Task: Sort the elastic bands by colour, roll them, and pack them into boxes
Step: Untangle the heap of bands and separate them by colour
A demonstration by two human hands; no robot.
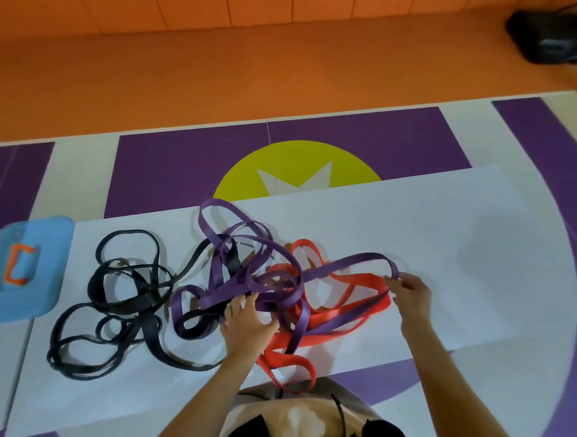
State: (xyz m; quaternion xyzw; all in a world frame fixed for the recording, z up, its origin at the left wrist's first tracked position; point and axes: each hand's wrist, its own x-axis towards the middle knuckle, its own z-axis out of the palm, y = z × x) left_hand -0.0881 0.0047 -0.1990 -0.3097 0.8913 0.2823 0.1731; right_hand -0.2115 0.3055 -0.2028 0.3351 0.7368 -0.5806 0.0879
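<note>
Sorting is barely underway: the black bands (150,331) lie mostly apart, closest to the blue case (47,227), but one black strand runs on into the purple bands (219,297), which sit farther from the case and are knotted up with the red bands (364,280) beyond them. Nothing is rolled, nothing is packed, so nearly the whole job is left, by my reading.

Both arms reach forward over the white sheet (448,236). The left hand (247,322) is down in the purple tangle, fingers pushed in among the strands; whether it grips them or only pins them, I cannot tell. The right hand (413,295), on the far side of the tangle from the case, pinches the end of one purple strand (349,260) between thumb and fingertips, drawn out over the red.
</note>
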